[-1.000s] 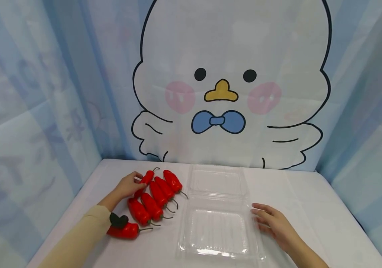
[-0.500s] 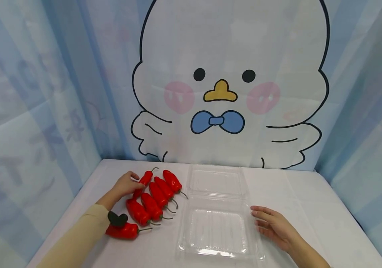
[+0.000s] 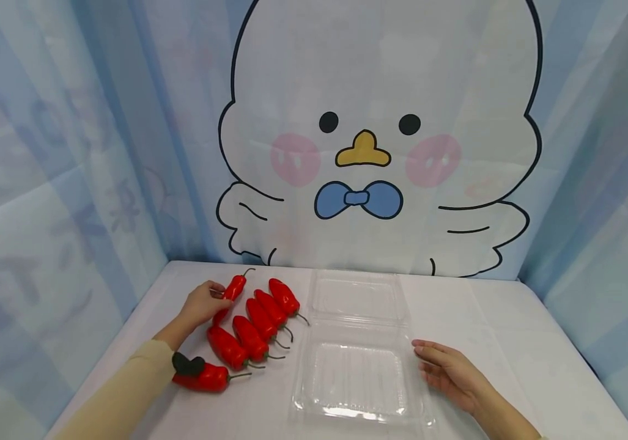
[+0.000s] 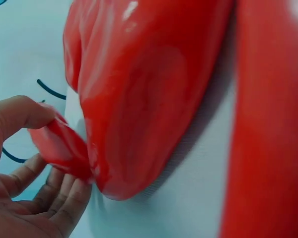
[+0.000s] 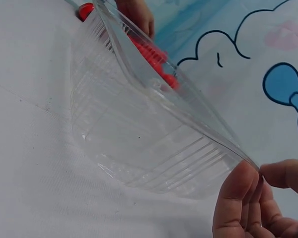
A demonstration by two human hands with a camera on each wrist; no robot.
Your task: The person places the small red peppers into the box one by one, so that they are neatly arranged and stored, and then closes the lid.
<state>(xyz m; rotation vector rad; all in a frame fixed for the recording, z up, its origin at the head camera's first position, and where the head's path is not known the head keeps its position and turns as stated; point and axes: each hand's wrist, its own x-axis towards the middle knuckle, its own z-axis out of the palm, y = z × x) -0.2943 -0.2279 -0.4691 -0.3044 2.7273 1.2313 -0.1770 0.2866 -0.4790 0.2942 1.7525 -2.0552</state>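
In the head view my left hand (image 3: 205, 304) grips a red chili pepper (image 3: 235, 287) between thumb and fingers, at the far left of the pepper group. The left wrist view shows the thumb on one side of that chili pepper (image 4: 62, 146) and the fingers on the other, close to the tip of a larger-looking pepper (image 4: 139, 109). A clear plastic clamshell box (image 3: 354, 379) lies unfolded in the middle. My right hand (image 3: 451, 373) is at its right side; in the right wrist view, thumb and fingers pinch the rim of the box (image 5: 154, 134).
Several red peppers (image 3: 250, 338) lie in a slanting row left of the box, with green stems pointing right. One more pepper (image 3: 209, 379) lies nearest, partly behind a dark green piece (image 3: 188, 365) at the left sleeve. A printed curtain (image 3: 363, 244) stands behind the white table (image 3: 490, 318).
My left hand has drawn the chili pepper slightly left and away from the row, its stem end shifting back. My right hand has dropped slightly, staying beside the box. The other peppers hardly differ.
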